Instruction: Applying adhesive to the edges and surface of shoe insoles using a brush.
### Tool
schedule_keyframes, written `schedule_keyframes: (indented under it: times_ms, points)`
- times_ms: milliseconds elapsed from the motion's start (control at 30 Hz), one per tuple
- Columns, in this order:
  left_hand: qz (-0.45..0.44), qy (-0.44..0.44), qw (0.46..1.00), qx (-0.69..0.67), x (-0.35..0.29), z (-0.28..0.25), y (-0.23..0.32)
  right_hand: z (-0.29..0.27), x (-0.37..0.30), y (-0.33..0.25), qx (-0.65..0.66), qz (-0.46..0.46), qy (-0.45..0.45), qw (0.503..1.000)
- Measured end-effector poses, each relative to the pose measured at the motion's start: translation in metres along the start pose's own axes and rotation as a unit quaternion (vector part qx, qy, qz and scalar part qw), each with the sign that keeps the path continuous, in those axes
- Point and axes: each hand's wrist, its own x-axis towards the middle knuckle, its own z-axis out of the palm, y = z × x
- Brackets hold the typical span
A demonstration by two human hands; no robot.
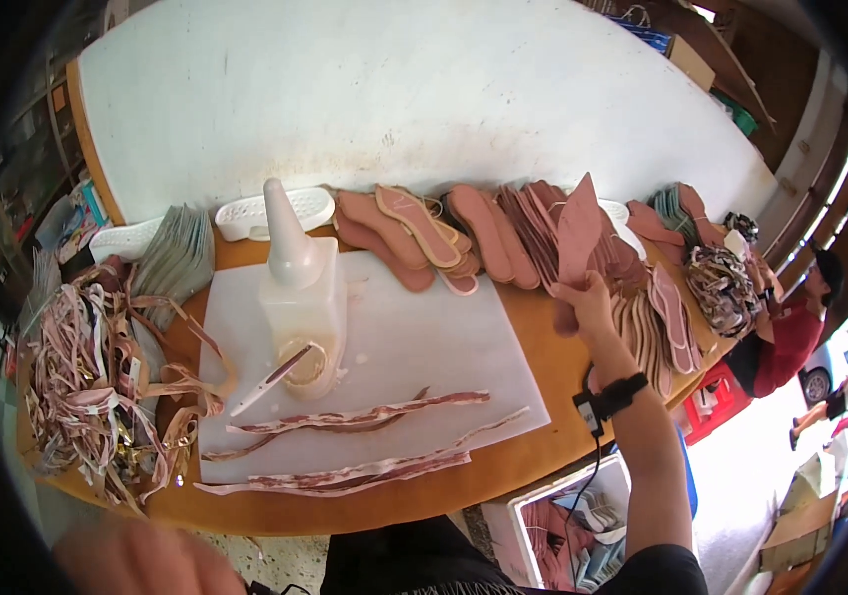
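Note:
A pinkish-brown shoe insole stands upright in my right hand, its pointed end up, with the fingers closed around its lower part. It is in front of a row of similar insoles leaning along the back of the table. My left hand is a blur at the lower left, below the table edge, so its fingers cannot be read. A brush rests across the opening of a white glue container. Nearer me, several pink-and-white strips lie on a white sheet.
Tangled straps heap up at the table's left, beside grey-green insoles. More insoles and a bundle of straps occupy the right end. A white box of insoles sits below the front edge. A person in red is at far right.

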Motion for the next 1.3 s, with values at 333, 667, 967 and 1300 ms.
schedule_keyframes:
  times_ms: [333,667,967,1300]
  points:
    - [-0.334,0.334,0.857,0.204,-0.069,-0.018,-0.133,0.033,-0.195,-0.066,0.508,0.203,-0.264,0.794]
    - [-0.388,0.205,0.897,0.051,-0.085,0.014,-0.150,0.054,-0.300,-0.084,0.443,0.228,-0.374,0.782]
    - [-0.196,0.094,0.745,0.631,-0.091,-0.050,-0.151,0.053,-0.275,-0.057,0.369,0.240,-0.193,0.877]
    - [-0.296,-0.055,0.412,0.860,-0.081,-0.128,-0.105,0.040,-0.257,-0.004,0.432,0.273,-0.159,0.845]
